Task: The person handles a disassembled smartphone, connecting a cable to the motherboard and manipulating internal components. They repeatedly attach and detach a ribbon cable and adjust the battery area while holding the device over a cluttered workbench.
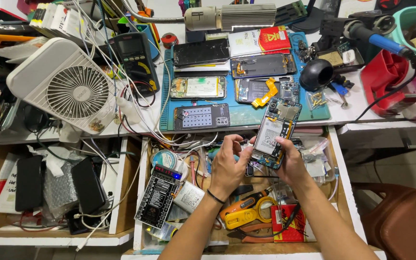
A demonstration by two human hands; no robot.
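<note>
An opened phone (275,132) with its back cover off, showing a white battery and a circuit board, is held tilted over an open drawer (344,173). My right hand (290,163) grips its lower right edge from below. My left hand (228,166), a black band on the wrist, touches the phone's lower left corner with thumb and fingertips pinched there. Whether the fingers hold a small tool or part is too small to tell.
A blue work mat (246,115) on the desk carries several dismantled phones. A white fan (68,86), a multimeter (136,55), a lamp (232,17) and a soldering iron (376,36) stand around it. The drawer holds a tester board (160,195), pliers and cables.
</note>
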